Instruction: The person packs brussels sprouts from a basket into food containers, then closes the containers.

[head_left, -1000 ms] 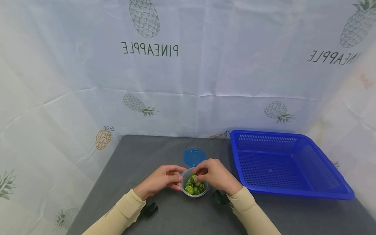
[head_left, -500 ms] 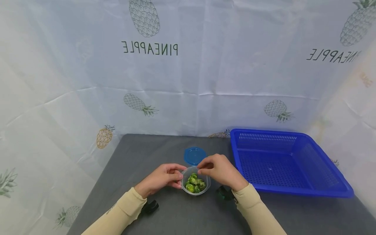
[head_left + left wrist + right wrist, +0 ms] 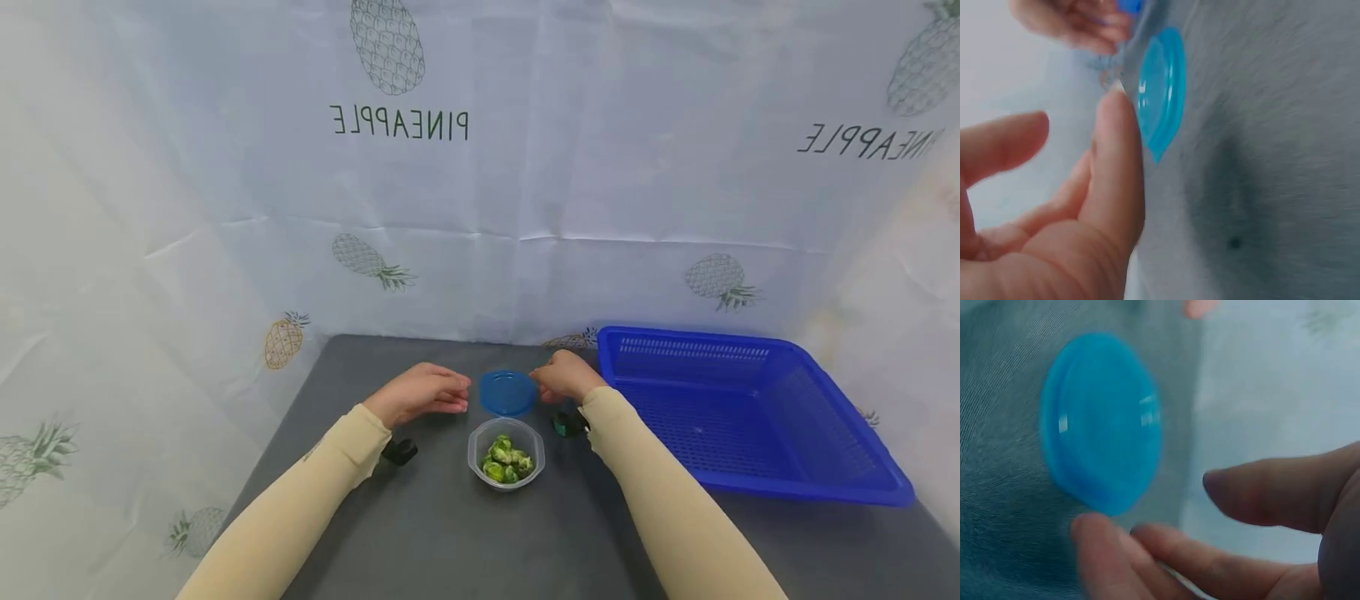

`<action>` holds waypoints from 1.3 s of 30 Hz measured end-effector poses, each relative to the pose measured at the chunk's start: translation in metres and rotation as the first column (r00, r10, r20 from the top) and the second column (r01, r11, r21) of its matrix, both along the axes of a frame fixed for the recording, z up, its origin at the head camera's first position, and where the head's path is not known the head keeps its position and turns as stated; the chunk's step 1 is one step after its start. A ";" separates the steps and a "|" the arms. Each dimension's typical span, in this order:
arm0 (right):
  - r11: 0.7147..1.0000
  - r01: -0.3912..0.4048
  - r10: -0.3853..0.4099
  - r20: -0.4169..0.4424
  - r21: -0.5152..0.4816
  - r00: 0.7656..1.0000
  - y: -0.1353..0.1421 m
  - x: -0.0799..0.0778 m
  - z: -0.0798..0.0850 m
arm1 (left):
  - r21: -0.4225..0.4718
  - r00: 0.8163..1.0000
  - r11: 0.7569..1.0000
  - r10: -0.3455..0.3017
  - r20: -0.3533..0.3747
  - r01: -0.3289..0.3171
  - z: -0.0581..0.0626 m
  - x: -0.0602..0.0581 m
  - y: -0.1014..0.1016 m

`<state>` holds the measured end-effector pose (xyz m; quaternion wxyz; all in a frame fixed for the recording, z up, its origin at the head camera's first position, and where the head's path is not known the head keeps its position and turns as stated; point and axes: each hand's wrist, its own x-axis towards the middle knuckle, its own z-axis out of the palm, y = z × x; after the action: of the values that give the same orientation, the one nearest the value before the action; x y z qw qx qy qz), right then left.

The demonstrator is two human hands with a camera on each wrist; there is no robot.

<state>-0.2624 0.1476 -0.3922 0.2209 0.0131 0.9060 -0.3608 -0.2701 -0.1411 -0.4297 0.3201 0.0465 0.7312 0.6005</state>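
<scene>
A blue plastic lid [image 3: 507, 393] lies flat on the grey table, between my two hands. My left hand [image 3: 423, 393] hovers at its left with nothing in its grasp; in the left wrist view thumb and fingers are spread apart, short of the lid [image 3: 1163, 87]. At the other side is my right hand [image 3: 566, 377], fingers extended. In the right wrist view a fingertip sits close to the edge of the lid [image 3: 1107, 425]; whether it touches is unclear. Nearer to me stands a clear plastic bowl [image 3: 477, 446] holding several Brussels sprouts [image 3: 506, 460].
A large blue perforated basket [image 3: 757, 487] occupies the right side of the table [image 3: 442, 533]. Behind the table hangs a white curtain [image 3: 495, 192] printed with pineapples. Dark wrist cameras are strapped beneath both sleeves.
Both hands have left the bowl and moved forward to either side of the lid. My left hand has let go of the bowl's rim. The sprouts stay in the bowl.
</scene>
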 end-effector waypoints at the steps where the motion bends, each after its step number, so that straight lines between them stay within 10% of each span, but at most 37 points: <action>1: 1.000 0.018 -0.018 0.025 0.008 1.000 0.000 -0.005 -0.005 | -0.005 0.999 1.000 0.025 0.025 -0.025 0.000 -0.007 0.005; 9: 0.998 0.058 -0.054 0.094 -0.038 0.994 -0.011 -0.022 -0.020 | -0.098 0.971 0.984 0.166 0.174 -0.151 -0.005 -0.036 0.027; 21: 0.984 0.170 -0.166 0.072 -0.054 0.983 -0.026 -0.017 -0.021 | -0.096 0.935 0.964 0.264 0.238 -0.248 -0.009 -0.041 0.035; 30: 0.955 0.244 -0.261 -0.088 -0.168 0.961 -0.027 0.019 -0.013 | -0.070 0.946 0.946 0.320 0.048 -0.316 0.002 -0.022 0.033; 39: 0.925 0.135 -0.277 -0.384 -0.356 0.881 -0.015 0.072 -0.012 | 0.017 0.927 0.953 0.300 -0.227 -0.304 0.031 0.030 0.020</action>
<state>-0.1908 0.1330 -0.4045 -0.0241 -0.0047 0.8549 -0.5182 -0.2400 -0.1210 -0.3990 0.1387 -0.0011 0.7669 0.6266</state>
